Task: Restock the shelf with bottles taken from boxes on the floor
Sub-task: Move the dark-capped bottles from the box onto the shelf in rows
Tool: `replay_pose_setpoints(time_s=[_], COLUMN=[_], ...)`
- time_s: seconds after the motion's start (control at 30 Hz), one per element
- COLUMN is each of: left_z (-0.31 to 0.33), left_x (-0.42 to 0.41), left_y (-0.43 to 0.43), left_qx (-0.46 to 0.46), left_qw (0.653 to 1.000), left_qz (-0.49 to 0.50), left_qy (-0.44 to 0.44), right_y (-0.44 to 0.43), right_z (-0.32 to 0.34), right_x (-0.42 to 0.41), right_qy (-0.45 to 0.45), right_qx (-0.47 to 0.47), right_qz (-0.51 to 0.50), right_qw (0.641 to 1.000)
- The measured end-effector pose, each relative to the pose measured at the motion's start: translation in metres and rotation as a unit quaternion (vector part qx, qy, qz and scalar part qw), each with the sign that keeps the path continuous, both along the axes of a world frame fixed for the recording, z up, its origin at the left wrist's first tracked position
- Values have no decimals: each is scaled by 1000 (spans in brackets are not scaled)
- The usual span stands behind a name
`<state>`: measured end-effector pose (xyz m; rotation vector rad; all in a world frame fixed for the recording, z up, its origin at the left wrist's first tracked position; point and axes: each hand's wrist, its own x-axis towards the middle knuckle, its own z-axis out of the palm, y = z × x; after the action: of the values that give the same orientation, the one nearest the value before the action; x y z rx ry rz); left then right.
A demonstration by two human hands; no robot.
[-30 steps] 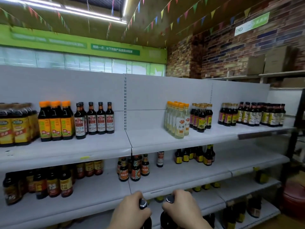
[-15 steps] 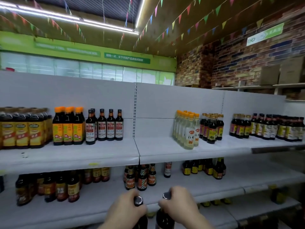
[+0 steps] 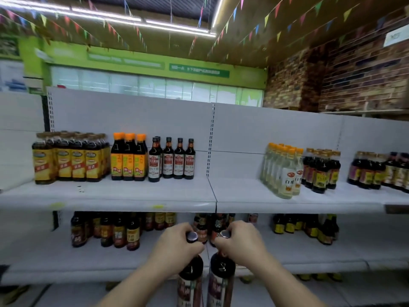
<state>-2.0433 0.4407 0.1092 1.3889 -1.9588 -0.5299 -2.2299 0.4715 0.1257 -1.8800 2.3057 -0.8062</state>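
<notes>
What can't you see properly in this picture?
All in the head view:
- Bottoms of the left bottle and right bottle: cut off by the bottom edge.
- Their necks: covered by the left hand and right hand gripping them.
- Their labels: too blurred to read.
- Green sign wording: blurred and too small.
- Far-right bottles: cut off by the right edge.

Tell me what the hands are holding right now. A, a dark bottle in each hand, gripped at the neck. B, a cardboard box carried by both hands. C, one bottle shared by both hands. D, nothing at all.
A: the left hand grips the neck of the left dark bottle, and the right hand grips the neck of the right dark bottle.
</notes>
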Motion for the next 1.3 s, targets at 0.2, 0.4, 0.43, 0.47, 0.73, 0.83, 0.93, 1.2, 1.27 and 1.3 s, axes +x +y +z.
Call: replay_pose_setpoints(time_s=[0.2, 0.4, 0.43, 0.47, 0.73, 0.83, 0.93, 1.2, 1.27, 1.3], left_z=[20, 38, 41, 44, 59, 64, 67, 75, 77, 77], left_x=[39, 80, 87, 93, 137, 148, 156, 156, 154, 153], left_y=[-20, -47, -53, -59, -112, -129, -140, -166, -174, -179], left_qx=[-6, -6, -8, -10, -47, -50, -44, -16, -12, -12], left_qw=[1000, 1000, 1000, 1000, 998, 997, 996, 995, 995, 995], left_qz=[0, -2, -3, -5, -41, -61, -79, -96, -96, -97], left_qy=[19, 19, 21, 23, 11, 3, 6, 26, 33, 35], right_y=[-23, -49, -54, -58, -86, -96, -105, -129, -138, -143], right_z=[25, 43, 44, 46, 62, 66, 70, 83, 81, 80], right_x=[36, 76, 83, 89, 136, 149, 159, 161, 153, 148], right_qy=[-8, -9, -9, -11, -13, -11, -19, -27, -31, -38], right_qx=[-10, -27, -29, -32, -45, -54, -45, -39, -46, -49], right_qz=[34, 31, 28, 25, 0, -4, -14, -20, -18, -16], right_qw=[999, 999, 999, 999, 999, 998, 999, 999, 998, 998])
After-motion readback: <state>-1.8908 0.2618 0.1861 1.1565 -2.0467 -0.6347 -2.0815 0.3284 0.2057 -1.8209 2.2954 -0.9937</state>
